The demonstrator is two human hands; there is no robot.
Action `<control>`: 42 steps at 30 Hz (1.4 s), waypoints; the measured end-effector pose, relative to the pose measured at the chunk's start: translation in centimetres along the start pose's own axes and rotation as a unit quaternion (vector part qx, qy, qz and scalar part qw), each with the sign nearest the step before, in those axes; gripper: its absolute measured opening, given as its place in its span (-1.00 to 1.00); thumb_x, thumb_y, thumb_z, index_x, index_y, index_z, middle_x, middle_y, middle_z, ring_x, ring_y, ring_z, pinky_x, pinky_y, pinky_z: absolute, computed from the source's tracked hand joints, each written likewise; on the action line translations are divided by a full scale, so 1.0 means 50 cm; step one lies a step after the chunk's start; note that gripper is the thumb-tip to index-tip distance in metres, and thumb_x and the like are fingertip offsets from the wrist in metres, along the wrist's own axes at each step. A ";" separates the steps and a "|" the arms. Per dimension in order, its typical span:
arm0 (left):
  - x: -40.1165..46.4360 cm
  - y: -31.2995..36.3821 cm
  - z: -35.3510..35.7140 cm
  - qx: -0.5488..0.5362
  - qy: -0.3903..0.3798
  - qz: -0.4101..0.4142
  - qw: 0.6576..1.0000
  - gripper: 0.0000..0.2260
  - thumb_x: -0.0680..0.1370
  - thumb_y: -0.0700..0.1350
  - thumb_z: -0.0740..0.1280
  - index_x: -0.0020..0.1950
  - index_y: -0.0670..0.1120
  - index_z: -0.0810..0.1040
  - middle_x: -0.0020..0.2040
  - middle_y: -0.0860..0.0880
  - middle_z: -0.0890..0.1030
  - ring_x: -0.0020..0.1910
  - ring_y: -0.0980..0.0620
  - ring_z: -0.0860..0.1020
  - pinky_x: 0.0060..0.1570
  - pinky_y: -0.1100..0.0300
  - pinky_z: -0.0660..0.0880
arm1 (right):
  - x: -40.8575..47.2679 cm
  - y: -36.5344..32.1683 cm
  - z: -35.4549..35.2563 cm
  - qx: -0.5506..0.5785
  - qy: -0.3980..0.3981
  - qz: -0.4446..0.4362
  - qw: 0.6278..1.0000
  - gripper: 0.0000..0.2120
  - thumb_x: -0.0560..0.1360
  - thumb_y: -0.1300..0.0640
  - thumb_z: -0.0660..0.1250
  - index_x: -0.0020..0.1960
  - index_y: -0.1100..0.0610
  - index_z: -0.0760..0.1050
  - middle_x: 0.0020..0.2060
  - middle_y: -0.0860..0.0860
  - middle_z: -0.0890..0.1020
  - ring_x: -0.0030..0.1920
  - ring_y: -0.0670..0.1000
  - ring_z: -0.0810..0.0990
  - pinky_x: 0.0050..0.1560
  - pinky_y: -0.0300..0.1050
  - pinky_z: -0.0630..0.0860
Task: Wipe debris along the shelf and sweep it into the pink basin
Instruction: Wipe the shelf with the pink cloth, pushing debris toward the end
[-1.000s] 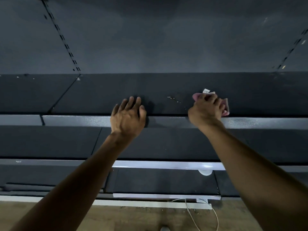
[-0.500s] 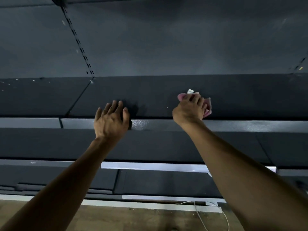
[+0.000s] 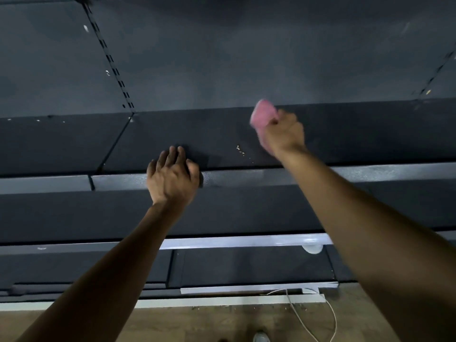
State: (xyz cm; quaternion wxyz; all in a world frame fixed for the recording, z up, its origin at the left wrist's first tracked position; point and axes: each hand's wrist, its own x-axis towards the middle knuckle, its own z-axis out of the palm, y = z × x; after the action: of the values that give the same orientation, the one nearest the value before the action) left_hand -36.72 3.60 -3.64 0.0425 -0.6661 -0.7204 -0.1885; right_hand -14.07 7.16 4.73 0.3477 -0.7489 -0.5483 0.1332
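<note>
My right hand grips a pink cloth, blurred by motion, raised near the back of the dark shelf. A few pale crumbs of debris lie on the shelf between my hands. My left hand rests at the shelf's front lip, fingers extended onto the shelf top and holding nothing. No pink basin is in view.
A dark back panel with a slotted upright rises behind the shelf. More dark shelves step down below, with pale edge strips. A white cable lies on the wooden floor, where small crumbs are scattered.
My right hand has swung the pink cloth from the shelf's front area up toward the back. The crumbs are uncovered again. My left hand stays at the front lip.
</note>
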 end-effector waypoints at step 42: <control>0.002 -0.008 0.005 -0.010 0.027 0.026 0.999 -0.43 0.55 0.05 -0.01 0.40 -0.19 0.50 0.43 -0.18 0.48 0.44 -0.17 0.40 0.36 -0.12 0.31 | 0.050 0.059 -0.002 0.112 0.066 0.059 0.990 -0.75 0.62 0.18 0.07 0.14 0.25 0.47 -0.10 0.08 0.50 -0.19 0.01 0.45 -0.31 -0.29 0.32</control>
State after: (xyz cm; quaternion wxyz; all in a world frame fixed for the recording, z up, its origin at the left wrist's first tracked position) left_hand -37.09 3.75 -3.90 0.0599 -0.6800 -0.6993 -0.2121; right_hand -10.97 8.94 3.27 0.4561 -0.7434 -0.4607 0.1643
